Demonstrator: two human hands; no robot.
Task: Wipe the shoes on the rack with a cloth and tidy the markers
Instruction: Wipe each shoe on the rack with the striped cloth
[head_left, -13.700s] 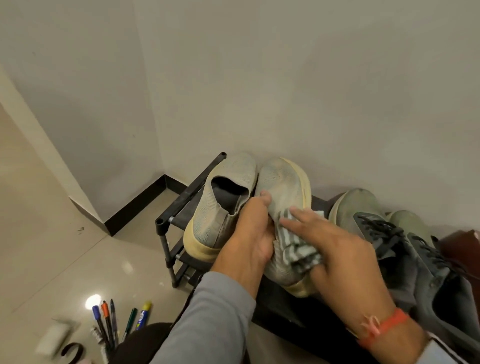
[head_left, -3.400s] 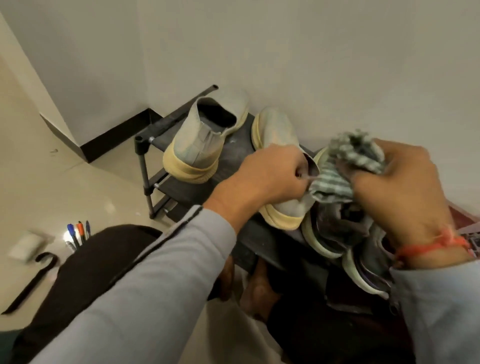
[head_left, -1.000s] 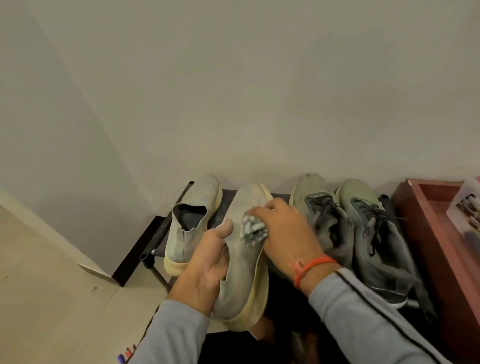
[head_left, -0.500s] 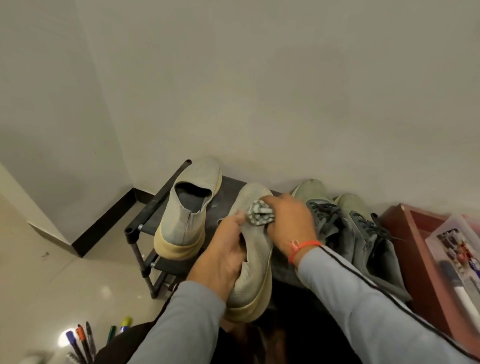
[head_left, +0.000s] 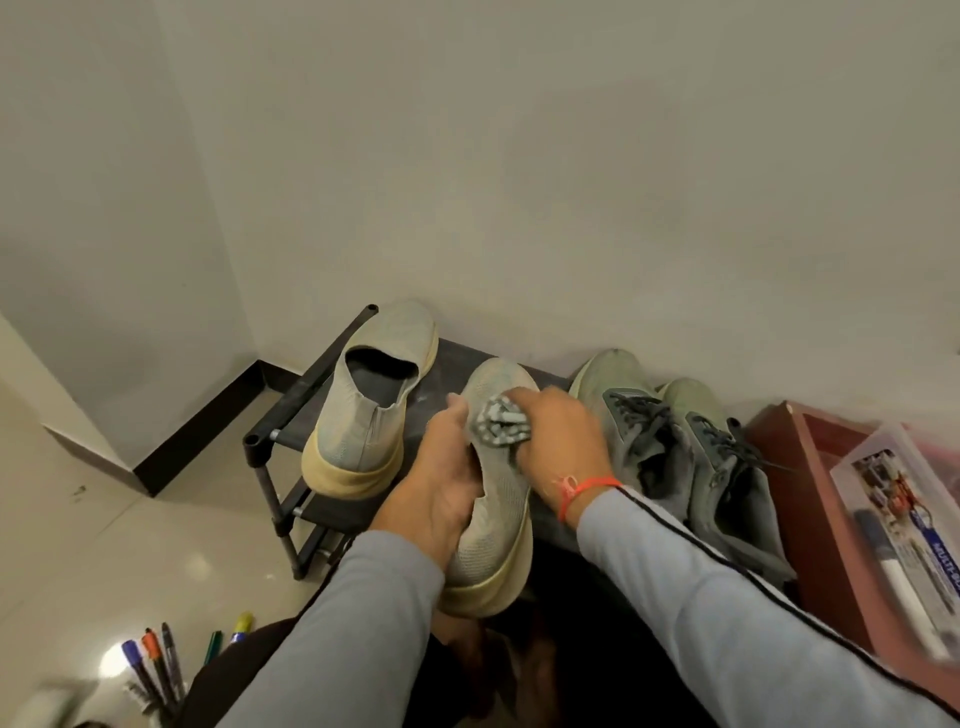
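— Knit slip-on shoe (head_left: 493, 525), on the rack (head_left: 291, 415) between its mate (head_left: 371, 395) and the grey laced pair (head_left: 691, 457); heel end tipped up off the shelf, it seems. How to handle?

— Light, probably. Soft, yielding upper; stiffer cream sole. Best held at the collar and side, as the left hand (head_left: 441, 488) does now, fingers curled round the upper. No hard squeeze needed.

— And the cloth (head_left: 498, 428)?

— Limp, bunched small; right hand (head_left: 561, 441) curled tight round it, pressing it on the forefoot.

— Heading?

— Toe to the wall, heel toward the person; long axis roughly parallel to its mate. Markers (head_left: 161, 660) loose on the floor, lower left, untouched.
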